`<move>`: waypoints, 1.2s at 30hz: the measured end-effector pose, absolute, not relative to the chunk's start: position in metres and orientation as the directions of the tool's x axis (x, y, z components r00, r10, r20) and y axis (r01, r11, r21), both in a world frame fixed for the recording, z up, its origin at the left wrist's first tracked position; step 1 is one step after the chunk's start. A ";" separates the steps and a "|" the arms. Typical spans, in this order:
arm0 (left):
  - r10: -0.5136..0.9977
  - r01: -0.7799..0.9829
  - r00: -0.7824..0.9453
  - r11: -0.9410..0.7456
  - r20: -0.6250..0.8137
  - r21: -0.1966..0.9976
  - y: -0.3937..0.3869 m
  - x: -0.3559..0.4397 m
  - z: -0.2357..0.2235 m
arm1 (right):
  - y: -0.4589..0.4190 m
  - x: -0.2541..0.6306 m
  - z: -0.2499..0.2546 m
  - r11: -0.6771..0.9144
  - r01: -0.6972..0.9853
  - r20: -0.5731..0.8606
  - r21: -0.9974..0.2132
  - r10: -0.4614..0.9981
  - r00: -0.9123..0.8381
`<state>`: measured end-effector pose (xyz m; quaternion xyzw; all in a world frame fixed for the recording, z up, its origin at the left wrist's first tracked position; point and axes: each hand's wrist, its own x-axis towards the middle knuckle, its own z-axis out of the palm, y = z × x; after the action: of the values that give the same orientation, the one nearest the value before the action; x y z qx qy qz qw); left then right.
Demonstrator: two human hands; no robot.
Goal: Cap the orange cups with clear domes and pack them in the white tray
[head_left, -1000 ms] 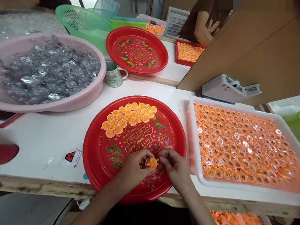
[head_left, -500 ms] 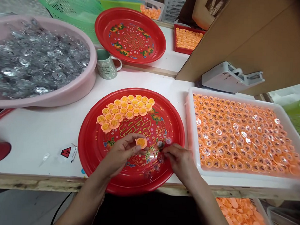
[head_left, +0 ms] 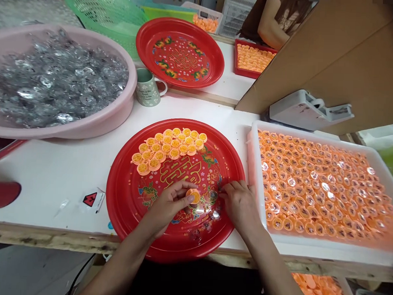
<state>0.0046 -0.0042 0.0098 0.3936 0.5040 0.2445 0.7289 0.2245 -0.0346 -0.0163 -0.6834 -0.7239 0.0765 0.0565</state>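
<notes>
My left hand [head_left: 173, 205] pinches a small orange toy cup on a saucer [head_left: 194, 196] between thumb and fingers, above the red patterned tray [head_left: 123, 209]. My right hand [head_left: 242, 205] is over the tray's right side, fingers drawn together and pointing down-left. Whatever its fingertips grip is hidden. Small clear domed pieces [head_left: 214, 215] with dark prints lie by those fingertips and lower down the tray. Several orange toy cups with yellow tops [head_left: 166, 148] sit in a packed cluster at the tray's far left.
A white tray [head_left: 259, 167] full of printed orange cups stands on the right. On the left is a pink basin [head_left: 131, 80] of clear wrapped pieces. A green mug [head_left: 148, 94], another red tray [head_left: 144, 38] and a tape dispenser [head_left: 307, 110] stand behind. A person's arm [head_left: 271, 25] shows beyond the cardboard.
The view has shifted, so most things appear a little further right and lower. My right fingers have closed in over the spot where a clear piece showed. My left hand still holds the cup.
</notes>
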 end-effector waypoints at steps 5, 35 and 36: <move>0.761 0.034 0.348 0.574 -0.548 0.818 -0.002 0.004 0.007 | -0.032 0.219 -0.013 0.005 0.939 0.003 -0.345 1.000 -0.004; 0.733 0.023 0.457 0.556 -0.503 0.831 -0.004 0.014 0.008 | -0.050 0.204 0.009 -0.420 -0.239 -0.429 -0.875 0.903 -0.016; 0.732 0.025 0.457 0.557 -0.505 0.830 -0.005 0.014 0.007 | -0.050 0.204 0.008 -0.414 -0.238 -0.420 -0.879 0.907 -0.026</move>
<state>0.0137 -0.0045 0.0073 0.4074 0.4646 0.2356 0.7501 0.2040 -0.0504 0.0085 -0.5390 -0.3104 0.6453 0.4435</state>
